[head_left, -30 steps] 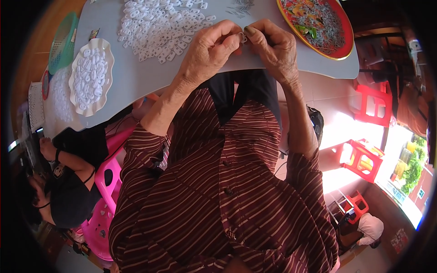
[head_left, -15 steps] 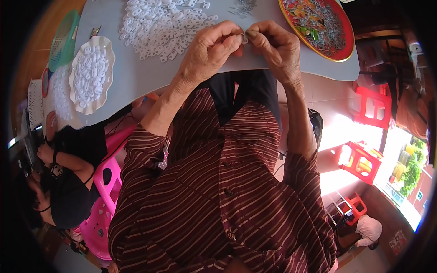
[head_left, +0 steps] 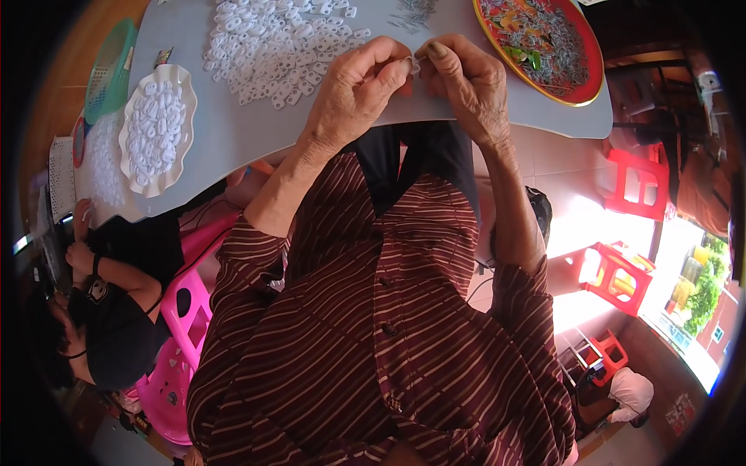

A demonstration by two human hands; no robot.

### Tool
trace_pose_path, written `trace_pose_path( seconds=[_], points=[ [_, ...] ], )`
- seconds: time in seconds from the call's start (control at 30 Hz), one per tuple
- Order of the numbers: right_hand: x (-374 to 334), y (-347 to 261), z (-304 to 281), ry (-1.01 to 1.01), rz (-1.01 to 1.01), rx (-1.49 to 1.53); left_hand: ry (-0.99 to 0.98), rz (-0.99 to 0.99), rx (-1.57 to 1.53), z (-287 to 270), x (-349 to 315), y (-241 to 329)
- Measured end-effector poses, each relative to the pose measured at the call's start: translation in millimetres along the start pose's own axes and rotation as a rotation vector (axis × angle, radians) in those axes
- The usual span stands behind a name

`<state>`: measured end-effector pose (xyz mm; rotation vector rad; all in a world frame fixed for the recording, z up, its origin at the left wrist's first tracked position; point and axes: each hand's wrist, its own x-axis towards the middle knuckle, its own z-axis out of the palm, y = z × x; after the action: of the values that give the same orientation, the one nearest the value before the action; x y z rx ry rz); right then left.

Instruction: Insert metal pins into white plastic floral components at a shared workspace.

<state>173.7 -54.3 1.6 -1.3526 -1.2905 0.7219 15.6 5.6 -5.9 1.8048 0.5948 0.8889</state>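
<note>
Above the near edge of the grey table, two bare hands are meeting almost fingertip to fingertip, right in front of the striped shirt. The left hand is pinching narrowly, thumb against forefinger, and a small whitish piece is peeking out at its tips, facing the other hand. Just beside it the right hand is curling inward, its thumb and forefinger drawn close together; whether those fingers are gripping anything, I cannot tell from where I'm standing. Beyond the left hand, a broad heap of white pieces is spreading over the tabletop, their little holes showing. A loose scatter of grey metal pins is lying past the fingertips, while to the right a red tray with a golden rim is holding many more of them, orange and green patches showing among the metal. Over on the left, a wavy-edged white dish is brimming with white bits, and a green basket is standing beyond it. Lower left, a co-worker in black is sitting near a pink chair.
</note>
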Motion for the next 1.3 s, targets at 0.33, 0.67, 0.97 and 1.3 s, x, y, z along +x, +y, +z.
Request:
trace_pose_path(
  seconds=[0.33, 0.67, 0.97, 1.3],
  points=[
    [-3, 10, -3, -0.053, 0.005, 0.093, -0.041, -0.103, -0.147, 1, -3, 1],
    [-5, 4, 4, 0.055, -0.036, -0.071, 0.062, -0.013, -0.098, 11, -4, 2],
    [-2, 8, -2, -0.072, 0.029, 0.111, 0.123, 0.011, -0.123, 10, -5, -10],
    [-3, 2, 1, -0.019, 0.077, 0.276, 0.144, 0.045, 0.023, 4, -9, 9]
  ],
)
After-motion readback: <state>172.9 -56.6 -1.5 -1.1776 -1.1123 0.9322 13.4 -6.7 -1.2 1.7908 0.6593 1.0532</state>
